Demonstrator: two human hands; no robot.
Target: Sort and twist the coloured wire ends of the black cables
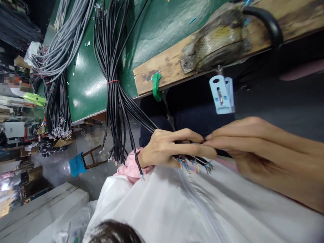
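Black cables (111, 67) hang off the green table (86, 98) edge, left of the plank (167, 69), cinched mid-length w/ a red tie (112, 82), prob. so they don't fan out. Far left of the plank: grey cables (73, 40), another dark bunch (54, 104) w/ bare ends over the edge, and a blue stool (76, 164) on the floor. Below the plank, the L hand (162, 145) has its fingers closed round a few strands drawn from the tied bunch, coloured wire ends (187, 165) poking out over the white cloth (157, 199), likely so the ends sit together. One stray strand crosses the pink sleeve (131, 165) and might snag. Green hook (157, 87) sits on the plank's near edge. R hand (243, 143), lower right of the plank, has fingers pressed together, tips at the L fingers; can't tell what, if anything, it pinches. Blue clip (221, 96) and taped lump (217, 44) at the plank limit room above it.
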